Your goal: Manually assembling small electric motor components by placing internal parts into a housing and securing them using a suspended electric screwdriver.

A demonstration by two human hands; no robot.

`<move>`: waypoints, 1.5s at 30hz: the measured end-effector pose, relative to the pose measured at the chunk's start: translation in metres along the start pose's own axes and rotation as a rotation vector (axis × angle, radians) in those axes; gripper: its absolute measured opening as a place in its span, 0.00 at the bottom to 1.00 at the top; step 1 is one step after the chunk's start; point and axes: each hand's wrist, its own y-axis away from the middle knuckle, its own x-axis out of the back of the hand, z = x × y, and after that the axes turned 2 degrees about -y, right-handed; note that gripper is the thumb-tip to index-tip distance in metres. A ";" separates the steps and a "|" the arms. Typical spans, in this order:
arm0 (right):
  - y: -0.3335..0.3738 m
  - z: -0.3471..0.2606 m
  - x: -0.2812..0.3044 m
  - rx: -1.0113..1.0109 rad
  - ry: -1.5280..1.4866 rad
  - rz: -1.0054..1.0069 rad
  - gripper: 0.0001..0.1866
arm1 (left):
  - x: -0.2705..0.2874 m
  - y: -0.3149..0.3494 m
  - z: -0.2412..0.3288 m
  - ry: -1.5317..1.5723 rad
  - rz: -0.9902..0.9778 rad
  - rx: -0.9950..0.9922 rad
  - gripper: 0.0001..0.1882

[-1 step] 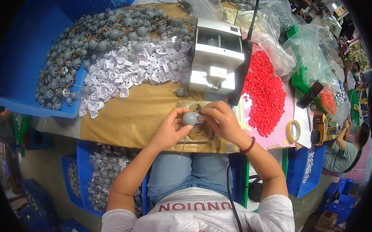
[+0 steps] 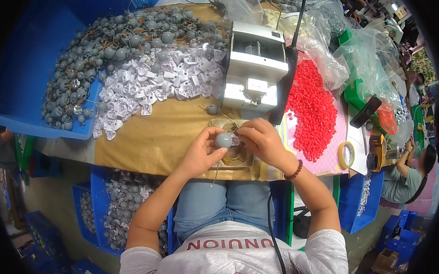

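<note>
My left hand [image 2: 201, 151] is closed round a smooth grey ball [image 2: 224, 140], with the thumb below it and the fingers above. A small whitish plastic piece [image 2: 236, 140] sits against the ball's right side. From the right, my right hand [image 2: 264, 141] has its fingers pinched together at that piece; what exactly the fingertips grip is hidden. A thin wire [image 2: 215, 171] hangs below the left hand. Under both hands lies a square tan fixture [image 2: 227, 162] with rounded hollows, at the table's near edge.
A white bench machine [image 2: 253, 69] stands just beyond my hands. Heaps of grey balls with wires [image 2: 127, 35] and white plastic parts [image 2: 163, 76] lie to its left, red pieces [image 2: 312, 111] to its right. A tape roll [image 2: 346, 154] lies farther right. A co-worker [image 2: 402, 178] sits there.
</note>
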 end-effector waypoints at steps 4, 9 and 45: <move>-0.011 0.008 0.007 0.168 0.111 -0.164 0.08 | 0.000 0.000 -0.002 0.004 0.023 -0.005 0.25; -0.024 0.007 0.007 0.256 0.181 -0.286 0.09 | -0.001 0.002 -0.007 0.036 0.111 -0.091 0.24; 0.003 -0.014 -0.002 0.075 0.236 -0.270 0.23 | -0.029 0.043 0.008 -0.943 0.127 -0.380 0.16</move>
